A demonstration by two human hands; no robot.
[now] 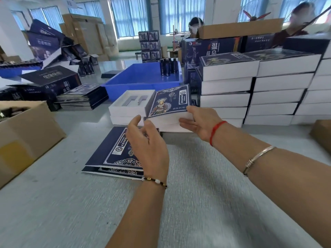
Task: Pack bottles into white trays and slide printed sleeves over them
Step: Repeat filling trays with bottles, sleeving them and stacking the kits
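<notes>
A white tray wearing a dark blue printed sleeve [169, 102] sits tilted on other white trays at the table's middle. My right hand [198, 122] holds its near right corner, thumb on top and fingers under the edge. My left hand [146, 142] hovers just left of it with loosely curled fingers, holding nothing. An empty white tray [132, 102] with moulded cut-outs lies to the left on another tray. Flat printed sleeves [109, 154] lie under my left hand. Dark bottles [168, 67] stand in a blue bin [139, 81].
Tall stacks of sleeved white trays [254, 86] fill the right side. A pile of flat sleeves [82, 96] and dark printed boxes lie at the left. An open cardboard box [23, 136] stands at the near left. Two people work behind the stacks.
</notes>
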